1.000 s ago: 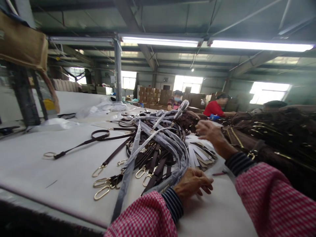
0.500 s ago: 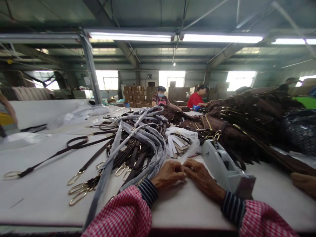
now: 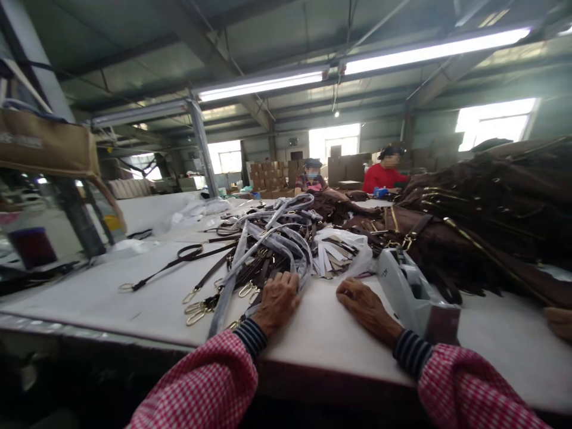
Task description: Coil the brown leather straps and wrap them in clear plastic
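Facing a wide table (image 3: 322, 342), with dark bags (image 3: 491, 226) heaped along the right and a person in red (image 3: 379, 177) beyond. Finding straps (image 3: 259, 262) tangled across the middle, some in cloudy sleeves (image 3: 272, 241), and, to their right, a dispenser (image 3: 404, 292) near a clear pouch (image 3: 367, 253) of papers (image 3: 328, 259).

Looking likeliest to go wrong in that tangle: with so many straps crossed over one another, could drag several along by pulling just one. Might also wrinkle or split the thin sleeves if tugging from underneath. Could bump the dispenser by swinging the right forearm outward, being just beside it.

Resting the left hand (image 3: 277, 301) at the tangle's near right edge, fingers bent and close together, seemingly touching straps; cannot tell whether gripping any. Having most straps ahead and to the left of those fingers. Holding the right hand (image 3: 365, 305) low over bare table, fingers curled together, apart from the straps; cannot tell whether pinching anything small. Spotting, smallest of all, gold clips (image 3: 196, 308) left of the left fingers, not touching.
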### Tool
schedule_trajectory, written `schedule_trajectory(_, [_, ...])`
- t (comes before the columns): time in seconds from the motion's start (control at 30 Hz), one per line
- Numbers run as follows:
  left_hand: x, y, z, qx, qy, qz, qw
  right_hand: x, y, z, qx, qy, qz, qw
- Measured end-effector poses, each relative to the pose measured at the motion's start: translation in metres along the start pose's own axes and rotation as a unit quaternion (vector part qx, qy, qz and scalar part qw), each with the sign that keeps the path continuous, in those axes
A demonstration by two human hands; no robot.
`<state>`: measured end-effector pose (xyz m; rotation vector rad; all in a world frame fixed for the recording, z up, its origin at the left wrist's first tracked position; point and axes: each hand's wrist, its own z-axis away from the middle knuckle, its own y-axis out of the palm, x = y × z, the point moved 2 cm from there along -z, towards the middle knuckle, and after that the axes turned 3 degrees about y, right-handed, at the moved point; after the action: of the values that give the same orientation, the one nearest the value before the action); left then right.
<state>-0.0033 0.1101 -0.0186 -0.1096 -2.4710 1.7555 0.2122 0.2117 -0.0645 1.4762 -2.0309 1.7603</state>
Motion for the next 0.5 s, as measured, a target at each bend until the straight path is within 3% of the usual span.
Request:
schedule_trajectory(0.13, [-0.011,0.006,0.002,0.005,0.042,0.019,0.999,-0.002,0.001,-0.001,0.0,-0.001,-0.008,1.0])
schedule_trajectory(0.23, [-0.018,0.0,-0.003,0.0,0.03,0.064,0.997,-0.001,0.0,0.0,-0.009,-0.005,-0.027,1.0])
schedule_trajectory(0.37, [-0.018,-0.023,-0.001,-0.011,-0.052,0.17,0.984,0.0,-0.004,0.0,-0.022,-0.001,-0.074,0.997])
schedule_trajectory(0.5, [-0.031,-0.05,0.031,-0.028,-0.085,0.321,0.943,0.017,-0.009,0.004,-0.008,0.024,-0.141,0.99])
